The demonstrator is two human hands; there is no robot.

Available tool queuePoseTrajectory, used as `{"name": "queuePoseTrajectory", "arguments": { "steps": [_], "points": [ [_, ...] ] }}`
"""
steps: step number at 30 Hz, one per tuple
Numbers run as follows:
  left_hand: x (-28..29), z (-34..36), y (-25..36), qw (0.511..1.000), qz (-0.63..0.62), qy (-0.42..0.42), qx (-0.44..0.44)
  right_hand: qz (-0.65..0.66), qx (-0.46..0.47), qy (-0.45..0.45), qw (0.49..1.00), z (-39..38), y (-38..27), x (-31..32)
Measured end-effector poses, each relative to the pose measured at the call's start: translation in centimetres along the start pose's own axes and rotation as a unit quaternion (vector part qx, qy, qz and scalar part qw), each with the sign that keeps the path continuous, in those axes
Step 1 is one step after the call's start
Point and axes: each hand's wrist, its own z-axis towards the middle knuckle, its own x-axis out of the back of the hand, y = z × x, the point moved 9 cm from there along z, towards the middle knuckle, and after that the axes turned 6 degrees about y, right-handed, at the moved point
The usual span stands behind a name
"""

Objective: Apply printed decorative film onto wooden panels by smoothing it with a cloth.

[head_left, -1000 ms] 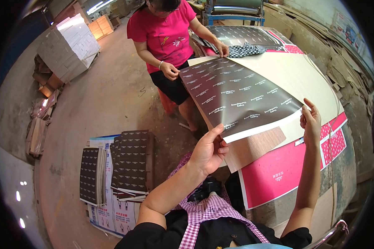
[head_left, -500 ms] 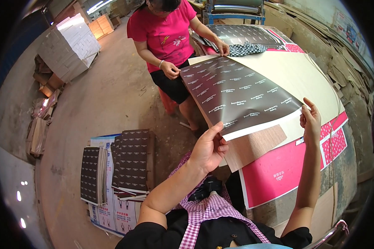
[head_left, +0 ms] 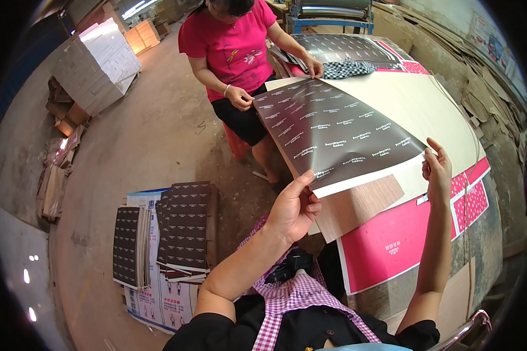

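Observation:
A dark brown printed sheet (head_left: 339, 131) with a white margin stretches above the table between me and a co-worker. My left hand (head_left: 295, 210) pinches its near left corner between thumb and fingers. At the near right corner, my right hand (head_left: 438, 169) grips the white edge. The co-worker in a pink shirt (head_left: 231, 44) holds the two far corners. Beneath the sheet lie a large cream board (head_left: 433, 117) and, by my left hand, a brown wood-grain panel (head_left: 363, 205). The sheet hides part of both.
Pink printed sheets (head_left: 386, 251) lie along the table's near side. A checked cloth (head_left: 348, 69) rests near the far end, before a roller machine (head_left: 328, 11). Stacked dark printed boards (head_left: 183, 225) sit low on the left. Scrap cardboard (head_left: 489, 93) lines the right wall.

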Motion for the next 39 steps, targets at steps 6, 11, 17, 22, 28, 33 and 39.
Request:
{"name": "queuePoseTrajectory", "arguments": {
  "steps": [6, 11, 17, 22, 28, 33, 39],
  "points": [
    [0.1, 0.1, 0.1, 1.0, -0.006, 0.001, 0.002, -0.005, -0.008, 0.002, 1.0, -0.2, 0.0, -0.1],
    [0.0, 0.0, 0.1, 1.0, -0.004, 0.004, 0.003, -0.004, -0.009, 0.004, 1.0, -0.1, 0.3, 0.0],
    [-0.1, 0.0, 0.0, 1.0, -0.002, 0.0, 0.002, 0.003, -0.012, 0.007, 1.0, 0.0, 0.4, 0.2],
    [-0.4, -0.1, 0.1, 1.0, 0.011, 0.002, -0.002, 0.008, -0.011, 0.007, 1.0, 0.1, 0.6, 0.3],
    [0.0, 0.2, 0.1, 1.0, 0.002, 0.002, -0.001, -0.001, -0.009, 0.006, 1.0, 0.1, 1.1, 0.2],
    [-0.1, 0.3, 0.2, 1.0, 0.004, 0.005, -0.002, 0.013, -0.011, -0.008, 1.0, 0.1, 0.9, -0.1],
    [0.0, 0.5, 0.3, 1.0, 0.004, 0.016, -0.002, 0.012, -0.005, -0.009, 1.0, 0.1, 0.6, -0.2]
  ]
}}
